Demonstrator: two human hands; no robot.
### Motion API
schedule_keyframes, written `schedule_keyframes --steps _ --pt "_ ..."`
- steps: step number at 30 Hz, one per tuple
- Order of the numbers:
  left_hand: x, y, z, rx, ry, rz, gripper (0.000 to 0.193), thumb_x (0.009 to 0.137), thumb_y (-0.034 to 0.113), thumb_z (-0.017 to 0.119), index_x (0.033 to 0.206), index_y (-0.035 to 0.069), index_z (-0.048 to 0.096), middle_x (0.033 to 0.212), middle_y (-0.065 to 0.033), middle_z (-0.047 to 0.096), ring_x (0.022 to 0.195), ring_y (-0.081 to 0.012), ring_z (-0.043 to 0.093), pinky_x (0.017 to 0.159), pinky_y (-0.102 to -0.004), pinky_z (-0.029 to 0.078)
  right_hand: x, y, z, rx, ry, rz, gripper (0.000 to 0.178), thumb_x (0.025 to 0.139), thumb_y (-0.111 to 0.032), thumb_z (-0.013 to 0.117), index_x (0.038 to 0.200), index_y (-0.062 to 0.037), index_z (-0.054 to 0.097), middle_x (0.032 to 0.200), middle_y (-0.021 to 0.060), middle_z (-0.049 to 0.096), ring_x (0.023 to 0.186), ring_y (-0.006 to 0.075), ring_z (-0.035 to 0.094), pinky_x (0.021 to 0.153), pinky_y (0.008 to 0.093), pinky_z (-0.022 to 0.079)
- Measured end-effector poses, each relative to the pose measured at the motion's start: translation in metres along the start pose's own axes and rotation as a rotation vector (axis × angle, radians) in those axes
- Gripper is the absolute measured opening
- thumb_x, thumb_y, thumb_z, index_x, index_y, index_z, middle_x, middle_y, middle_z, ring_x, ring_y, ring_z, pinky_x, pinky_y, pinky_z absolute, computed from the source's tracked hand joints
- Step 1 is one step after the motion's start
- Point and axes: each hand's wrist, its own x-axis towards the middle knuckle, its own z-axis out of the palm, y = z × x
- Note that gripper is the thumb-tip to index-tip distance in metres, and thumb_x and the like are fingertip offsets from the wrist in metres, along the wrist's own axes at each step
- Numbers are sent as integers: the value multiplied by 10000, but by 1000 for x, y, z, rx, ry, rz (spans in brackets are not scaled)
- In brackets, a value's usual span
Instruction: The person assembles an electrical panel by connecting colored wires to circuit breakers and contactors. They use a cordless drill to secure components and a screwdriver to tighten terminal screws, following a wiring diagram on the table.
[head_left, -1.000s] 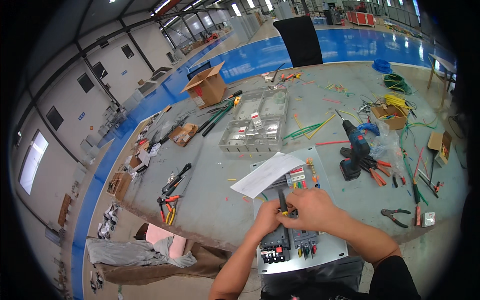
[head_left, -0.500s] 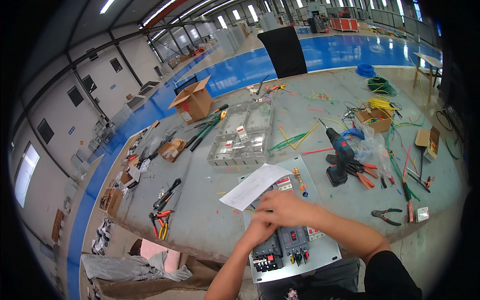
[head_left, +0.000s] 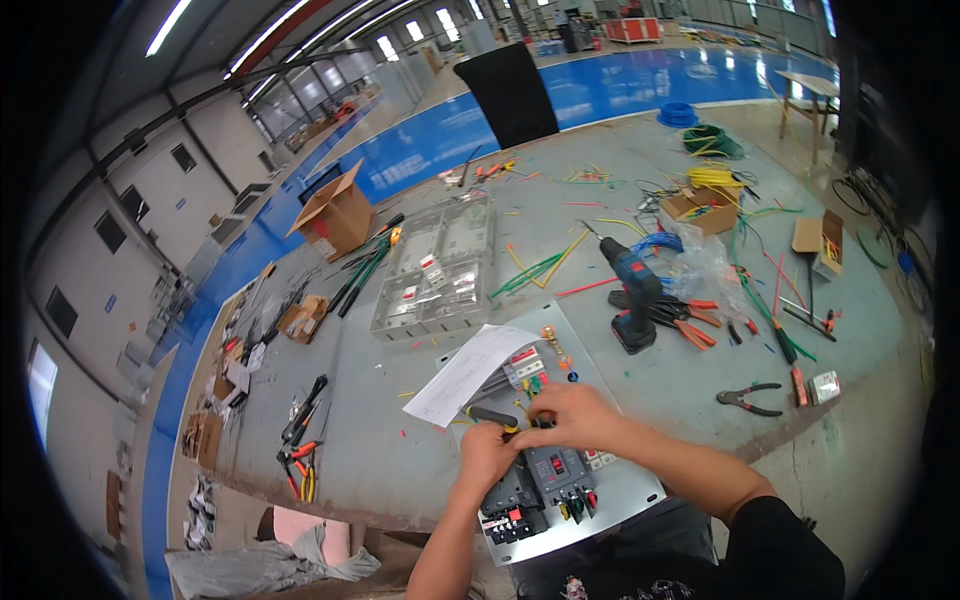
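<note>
Before me a metal mounting plate (head_left: 625,490) carries a moulded-case circuit breaker (head_left: 557,468), a black contactor-like device (head_left: 513,495) and a row of small white breakers (head_left: 524,366). My left hand (head_left: 486,458) is closed at the breaker's upper left, around a tool with a dark and yellow handle (head_left: 492,415); its tip is hidden. Beside it, my right hand (head_left: 578,417) has its fingers pinched together over the breaker's upper end, where short coloured wires show. What those fingers hold is hidden. A white paper sheet (head_left: 462,378) covers the plate's upper left.
A clear plastic box (head_left: 435,270) stands beyond the plate. To the right are a cordless drill (head_left: 635,295), orange-handled pliers (head_left: 690,328) and dark pliers (head_left: 750,399). More cutters (head_left: 298,468) lie left. Cardboard boxes (head_left: 338,215) and wire coils (head_left: 711,141) stand farther back.
My hands have moved slightly apart, and the dark and yellow handle shows more clearly above my left hand. The whole view has shifted, so the table's things appear farther left.
</note>
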Motion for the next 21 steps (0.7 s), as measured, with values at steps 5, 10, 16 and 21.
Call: schedule_keyframes --steps 5,10,16,21 --pt "-4 -14 1 -12 -20 -72 218 853 178 810 876 -22 726 738 -158 704 656 -197 672 625 -375 513 6 6 45 186 115 -19 407 818 -440 859 947 -81 716 852 67 644 789 280 676 688 408 536" --pt "-3 7 -8 -112 -82 -83 259 837 230 828 875 -10 737 755 -165 707 694 -242 683 658 -391 526 2 17 50 152 169 -124 313 862 -323 820 949 -47 702 882 97 632 816 323 675 711 424 532" --pt "3 1 -14 236 -308 15 363 837 293 820 1093 51 732 1064 -171 753 953 -333 726 825 -440 566 8 12 42 299 -73 -127 263 870 -235 779 1014 -19 737 958 141 674 892 366 697 795 443 548" --pt "20 -6 -15 -189 -555 9 375 842 239 829 1126 28 707 1075 -156 760 994 -333 724 864 -432 563 6 8 38 223 -71 -55 282 870 -265 771 1007 -20 744 971 148 673 891 371 704 807 452 558"
